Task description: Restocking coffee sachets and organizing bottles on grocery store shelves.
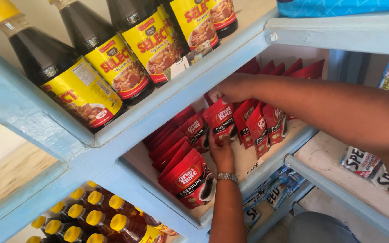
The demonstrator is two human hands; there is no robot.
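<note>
Red coffee pouches (190, 177) stand in rows on a pale blue shelf (266, 164). My left hand (222, 154), with a metal watch on the wrist, comes up from below and grips the lower part of one upright red pouch (221, 120) in the middle row. My right hand (231, 88) reaches in from the right under the upper shelf board. Its fingers are pinched on the top edge of that same pouch. More red pouches (261, 126) stand just to the right of it.
Dark sauce bottles with yellow labels (113, 63) fill the shelf above. Small yellow-capped bottles (91, 218) sit in the compartment below left. Blue sachets (271, 189) hang under the pouch shelf, and white packets (361, 162) lie on the shelf at right.
</note>
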